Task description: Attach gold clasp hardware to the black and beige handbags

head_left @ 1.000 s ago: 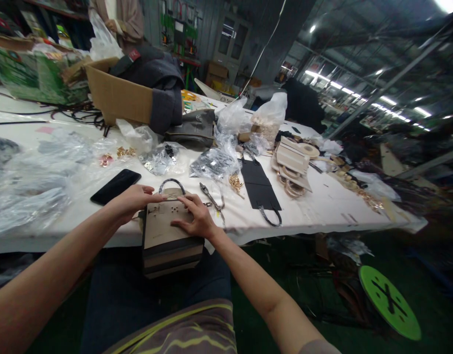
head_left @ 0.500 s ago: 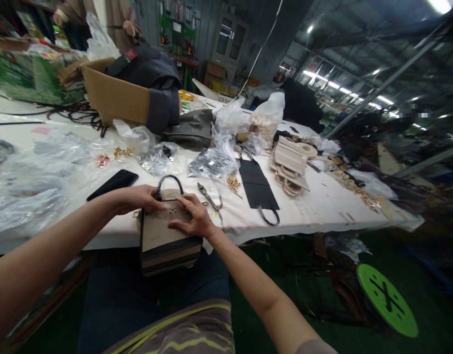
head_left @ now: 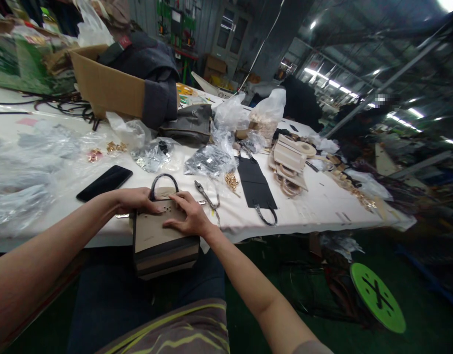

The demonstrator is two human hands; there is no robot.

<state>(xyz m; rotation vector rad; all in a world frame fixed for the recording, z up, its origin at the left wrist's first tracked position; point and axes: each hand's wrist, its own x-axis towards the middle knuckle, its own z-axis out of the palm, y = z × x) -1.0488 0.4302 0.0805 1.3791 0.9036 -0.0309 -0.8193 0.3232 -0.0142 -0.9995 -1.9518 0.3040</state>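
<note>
A beige and dark handbag (head_left: 156,228) with a dark, plastic-wrapped loop handle (head_left: 165,178) rests at the table's front edge, over my lap. Small holes or studs dot its beige panel near the top. My left hand (head_left: 139,200) grips the upper left corner, thumb on the panel and the other fingers mostly hidden behind. On the upper right, my right hand (head_left: 188,215) holds the bag with its thumb on the panel and fingers at the top edge. A metal hand tool, perhaps pliers (head_left: 207,195), lies just right of the bag. A black phone (head_left: 105,183) lies to the left.
A flat black bag piece (head_left: 256,182) with handles lies to the right, near gold hardware (head_left: 231,181) and stacked beige pieces (head_left: 287,164). Plastic bags (head_left: 211,160) and a cardboard box (head_left: 108,86) stand behind. A green round stool (head_left: 377,297) is at lower right.
The view has shifted slightly, and most table items appear a little further left. Both hands keep nearly the same hold on the handbag. The person at the back left is now mostly out of frame.
</note>
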